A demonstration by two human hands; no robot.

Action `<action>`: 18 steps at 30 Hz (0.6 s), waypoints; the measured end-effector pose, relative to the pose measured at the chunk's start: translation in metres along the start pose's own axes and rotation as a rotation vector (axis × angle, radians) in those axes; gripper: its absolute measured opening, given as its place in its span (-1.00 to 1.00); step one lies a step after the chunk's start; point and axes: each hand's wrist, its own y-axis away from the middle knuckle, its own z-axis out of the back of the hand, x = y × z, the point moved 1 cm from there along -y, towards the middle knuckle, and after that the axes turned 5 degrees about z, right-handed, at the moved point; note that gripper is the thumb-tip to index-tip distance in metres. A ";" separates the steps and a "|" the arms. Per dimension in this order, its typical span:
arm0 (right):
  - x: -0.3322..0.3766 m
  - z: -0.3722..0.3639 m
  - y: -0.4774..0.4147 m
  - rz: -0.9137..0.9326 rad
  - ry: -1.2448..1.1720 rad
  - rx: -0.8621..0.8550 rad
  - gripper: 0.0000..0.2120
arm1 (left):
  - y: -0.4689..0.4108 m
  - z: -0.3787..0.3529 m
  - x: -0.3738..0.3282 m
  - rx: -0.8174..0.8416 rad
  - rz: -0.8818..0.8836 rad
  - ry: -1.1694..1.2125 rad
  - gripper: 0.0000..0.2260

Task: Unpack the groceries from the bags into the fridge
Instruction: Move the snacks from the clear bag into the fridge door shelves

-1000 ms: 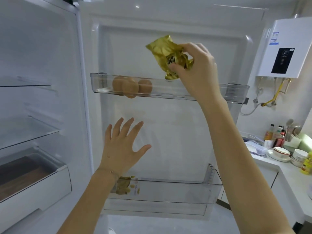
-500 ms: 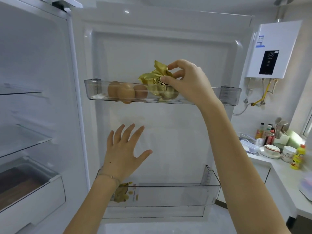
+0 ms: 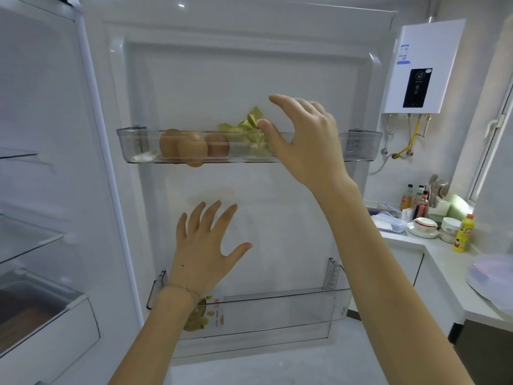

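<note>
A crumpled gold foil packet [image 3: 245,132] lies in the clear upper door shelf [image 3: 361,147] of the open fridge, right of three brown eggs [image 3: 191,147]. My right hand [image 3: 302,140] hovers just right of the packet with fingers spread and holds nothing; its thumb tip is close to the foil. My left hand [image 3: 205,245] is raised below the shelf, fingers spread, palm toward the door, empty. A printed packet [image 3: 205,315] sits in the lower door shelf [image 3: 277,312], partly hidden by my left wrist.
Glass shelves [image 3: 27,240] and a drawer [image 3: 41,315] of the fridge interior are at left. At right a white counter [image 3: 444,262] carries bottles, bowls, a yellow bottle [image 3: 463,232] and a plastic-covered dish. A white water heater [image 3: 419,68] hangs on the wall.
My right hand lowered the gold packet into the upper door shelf beside the eggs, then let go and opened. My left hand stayed raised and open.
</note>
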 end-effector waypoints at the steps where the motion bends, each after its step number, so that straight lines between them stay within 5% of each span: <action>1: 0.000 0.002 0.006 0.008 0.012 -0.021 -0.56 | 0.000 -0.001 -0.002 0.008 -0.006 0.013 -0.31; 7: 0.007 0.028 0.060 0.001 0.098 -0.025 -0.51 | 0.002 -0.013 -0.032 0.037 -0.076 0.113 -0.31; 18: -0.044 0.061 0.175 -0.235 0.223 0.259 -0.41 | 0.020 -0.049 -0.116 0.105 -0.195 0.237 -0.34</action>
